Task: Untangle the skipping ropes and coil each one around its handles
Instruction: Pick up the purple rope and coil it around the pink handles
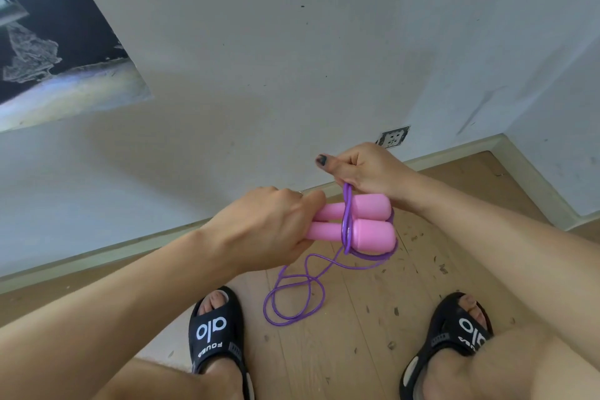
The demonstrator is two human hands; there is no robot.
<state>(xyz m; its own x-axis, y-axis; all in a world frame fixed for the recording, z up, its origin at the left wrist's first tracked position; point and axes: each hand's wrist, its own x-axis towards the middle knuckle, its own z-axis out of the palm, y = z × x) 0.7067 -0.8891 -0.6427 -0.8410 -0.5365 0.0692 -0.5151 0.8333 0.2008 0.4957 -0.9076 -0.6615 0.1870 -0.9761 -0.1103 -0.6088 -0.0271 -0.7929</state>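
Note:
Two pink handles (370, 226) lie side by side in the air above the floor, and my left hand (269, 230) grips their narrow ends. A purple rope (293, 299) is wound a few turns around the middle of the handles. Just above the handles, my right hand (360, 169) pinches a strand of the rope, which runs down across the handles. The rest of the rope hangs down in loose loops that reach the wooden floor between my feet. Only this one rope is in view.
A white wall with a socket (393, 138) and a skirting board (454, 153) stands close ahead. Two feet in black sandals (216, 331) stand on the wooden floor (357, 351), which is littered with small dark scraps. A dark picture (48, 42) hangs at upper left.

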